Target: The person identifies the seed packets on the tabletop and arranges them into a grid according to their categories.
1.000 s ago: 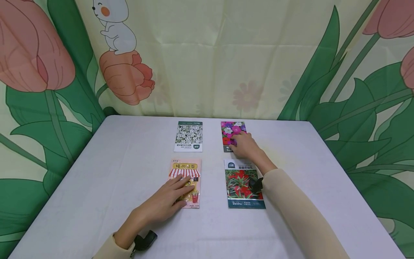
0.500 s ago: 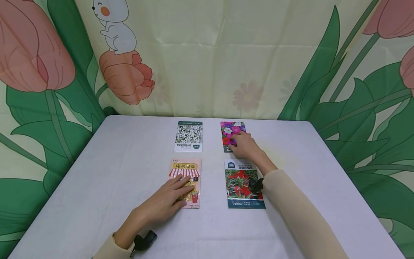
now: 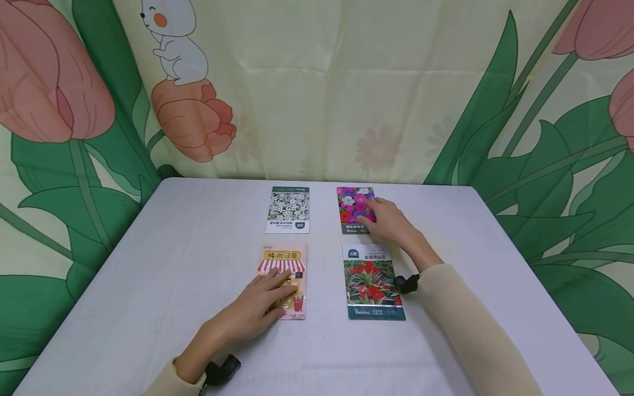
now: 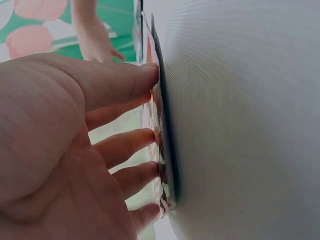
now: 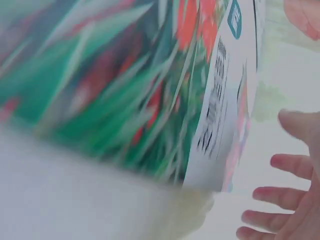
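Observation:
My left hand [image 3: 255, 308] rests with spread fingers on a pink seed packet [image 3: 283, 254], covering its lower left part. In the left wrist view, the fingertips of this hand [image 4: 107, 115] press against the packet's face. My right hand [image 3: 393, 223] is at the right edge of a seed packet with purple and pink flowers [image 3: 348, 206]. Its fingers [image 5: 282, 197] look straight and hold nothing; whether the tips touch that packet I cannot tell. A seed packet with red flowers [image 3: 371, 283] lies under the right wrist, large and blurred in the right wrist view.
A seed packet with white flowers [image 3: 289, 206] lies at the back left of the group. All the packets lie flat on a white-covered table [image 3: 148, 275]. Behind the table hangs a curtain [image 3: 297, 110] printed with tulips and a white animal.
My right hand has drawn back slightly to the right, uncovering more of the purple-flowered packet and the red-flowered packet. The left hand stays in place.

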`<action>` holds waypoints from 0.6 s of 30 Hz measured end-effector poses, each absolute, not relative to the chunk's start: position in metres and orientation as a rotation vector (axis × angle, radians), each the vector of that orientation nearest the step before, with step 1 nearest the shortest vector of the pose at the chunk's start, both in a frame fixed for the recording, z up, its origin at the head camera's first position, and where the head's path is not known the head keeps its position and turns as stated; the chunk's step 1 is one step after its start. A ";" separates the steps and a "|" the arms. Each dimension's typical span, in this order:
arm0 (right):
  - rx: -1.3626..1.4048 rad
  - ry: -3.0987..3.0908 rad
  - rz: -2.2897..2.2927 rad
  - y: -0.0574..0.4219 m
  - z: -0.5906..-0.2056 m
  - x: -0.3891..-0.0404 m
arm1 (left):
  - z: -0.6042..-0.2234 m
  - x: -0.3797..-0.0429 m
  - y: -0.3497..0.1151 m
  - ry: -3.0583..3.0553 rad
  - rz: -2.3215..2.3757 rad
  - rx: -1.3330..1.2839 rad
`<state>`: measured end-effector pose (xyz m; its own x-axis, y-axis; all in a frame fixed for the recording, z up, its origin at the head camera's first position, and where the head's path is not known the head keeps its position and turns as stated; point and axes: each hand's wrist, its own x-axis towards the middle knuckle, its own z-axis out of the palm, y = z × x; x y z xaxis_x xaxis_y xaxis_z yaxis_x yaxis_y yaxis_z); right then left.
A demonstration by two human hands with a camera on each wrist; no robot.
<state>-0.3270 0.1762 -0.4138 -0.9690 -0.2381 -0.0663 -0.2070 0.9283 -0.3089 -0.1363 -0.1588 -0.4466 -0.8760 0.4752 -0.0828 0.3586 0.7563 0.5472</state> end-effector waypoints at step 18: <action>-0.320 3.085 -0.326 0.233 -0.414 -0.300 | -0.443 -0.135 -0.155 2.770 0.816 0.582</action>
<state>-0.2995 0.2327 -0.4141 -0.9787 -0.2053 -0.0017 -0.2004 0.9571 -0.2092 -0.1346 -0.1551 -0.4430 -0.9034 0.4222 -0.0750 0.3142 0.7708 0.5543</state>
